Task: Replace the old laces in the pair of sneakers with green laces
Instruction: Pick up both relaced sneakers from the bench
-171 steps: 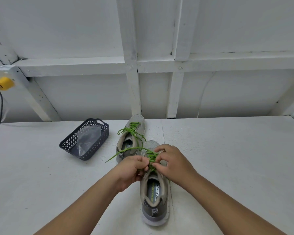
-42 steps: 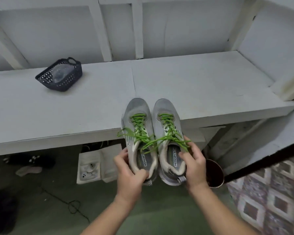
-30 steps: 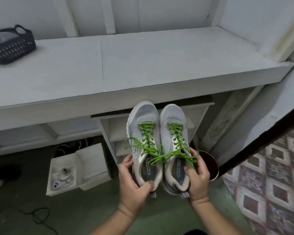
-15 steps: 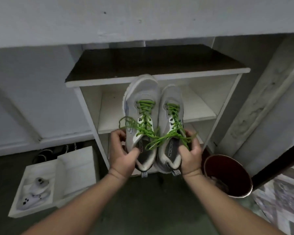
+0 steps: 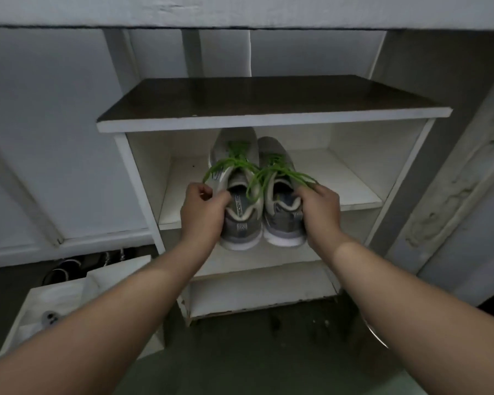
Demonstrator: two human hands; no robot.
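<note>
Two grey sneakers with green laces sit side by side, toes pointing into a white shelf unit. My left hand (image 5: 203,212) grips the left sneaker (image 5: 238,212) at its collar, thumb inside the opening. My right hand (image 5: 318,209) grips the right sneaker (image 5: 283,215) at its outer side. The green laces (image 5: 257,172) run through the eyelets and their loose ends spread over both shoes. The heels overhang the front edge of the middle shelf (image 5: 354,195); the toes reach under the dark top board (image 5: 268,98).
The shelf unit stands under a white bench edge (image 5: 240,12). A lower shelf (image 5: 263,289) lies beneath. A white box (image 5: 69,306) with small objects sits on the floor at left. A round rim (image 5: 378,336) shows at right behind my forearm.
I have moved both sneakers forward and down into the shelf compartment; their toes now lie under the top board. The view has come closer to the shelf unit.
</note>
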